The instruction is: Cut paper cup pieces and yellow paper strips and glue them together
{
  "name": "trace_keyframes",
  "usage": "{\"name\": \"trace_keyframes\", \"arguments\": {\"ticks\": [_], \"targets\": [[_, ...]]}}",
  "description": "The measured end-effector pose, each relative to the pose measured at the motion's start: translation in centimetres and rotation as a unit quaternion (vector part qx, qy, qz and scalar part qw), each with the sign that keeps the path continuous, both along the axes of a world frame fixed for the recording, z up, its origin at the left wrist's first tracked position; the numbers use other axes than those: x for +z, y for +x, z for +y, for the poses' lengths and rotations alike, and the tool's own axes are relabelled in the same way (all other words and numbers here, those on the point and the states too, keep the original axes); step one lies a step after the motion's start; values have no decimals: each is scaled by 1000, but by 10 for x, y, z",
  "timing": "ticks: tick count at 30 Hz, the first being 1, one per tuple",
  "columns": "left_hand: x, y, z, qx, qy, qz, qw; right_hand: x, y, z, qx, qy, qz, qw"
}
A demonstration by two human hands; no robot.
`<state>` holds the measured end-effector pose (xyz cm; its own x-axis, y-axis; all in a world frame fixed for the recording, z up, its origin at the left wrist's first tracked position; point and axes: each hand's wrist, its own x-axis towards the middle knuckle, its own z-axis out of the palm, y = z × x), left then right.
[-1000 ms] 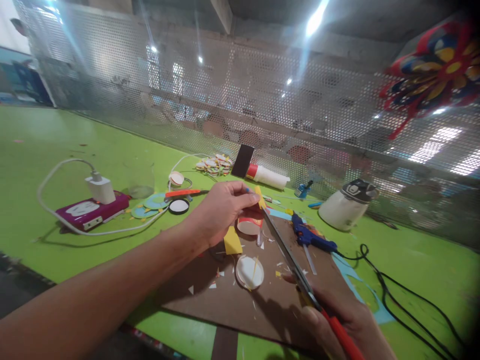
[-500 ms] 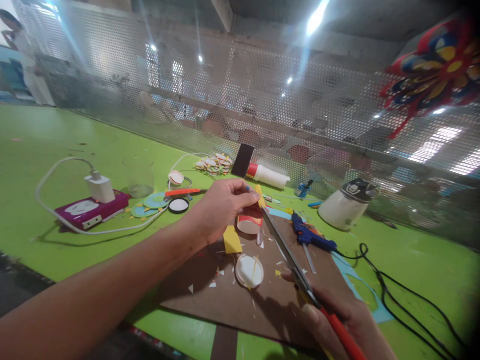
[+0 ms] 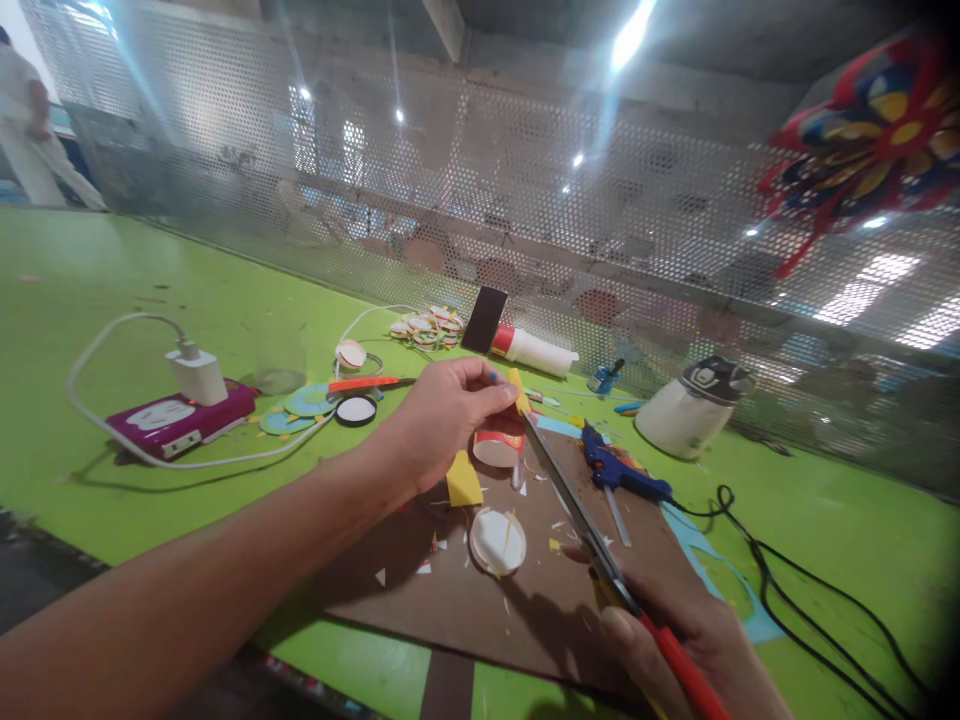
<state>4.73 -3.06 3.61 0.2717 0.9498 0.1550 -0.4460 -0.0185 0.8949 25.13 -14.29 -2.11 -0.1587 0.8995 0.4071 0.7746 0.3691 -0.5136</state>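
Observation:
Between thumb and fingers, my left hand [image 3: 461,415] pinches a small strip of yellow paper [image 3: 518,385] above the brown board. A pair of scissors [image 3: 574,505] with red handles is gripped in my right hand [image 3: 675,630]; the blade tips meet the lower end of the strip. Whether the blades are parted is hard to see. Beneath my hands, a red paper cup piece [image 3: 496,450] and a yellow paper piece [image 3: 465,482] lie on the board [image 3: 480,610]. Closer to me is a white round disc [image 3: 497,542], surrounded by small paper scraps.
A blue glue gun [image 3: 622,470] with a black cord lies right, below a white kettle-like pot [image 3: 686,412]. On the left are a purple power strip [image 3: 161,420], a clear glass [image 3: 279,360] and an orange utility knife [image 3: 365,383]. A phone [image 3: 484,318] leans behind.
My hands, the yellow strip and the scissors hold nearly the same position. The person at the far left has moved further left.

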Motion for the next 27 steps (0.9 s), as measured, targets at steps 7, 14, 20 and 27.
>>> {"name": "trace_keyframes", "arguments": {"ticks": [7,14,20,27], "targets": [[-2,3,-2,17,-9,-5,1000,7,-2,1,12,-6,-5,1000],[-2,4,-3,19,-21,-4,1000,4,-3,-3,-23,-12,-21,999],[-2,3,-1,23,-16,9,1000,-4,1,-3,-29,-27,-29,999],[-4,3,-1,19,-2,16,1000,1,7,0,20,-25,-63,997]]}}
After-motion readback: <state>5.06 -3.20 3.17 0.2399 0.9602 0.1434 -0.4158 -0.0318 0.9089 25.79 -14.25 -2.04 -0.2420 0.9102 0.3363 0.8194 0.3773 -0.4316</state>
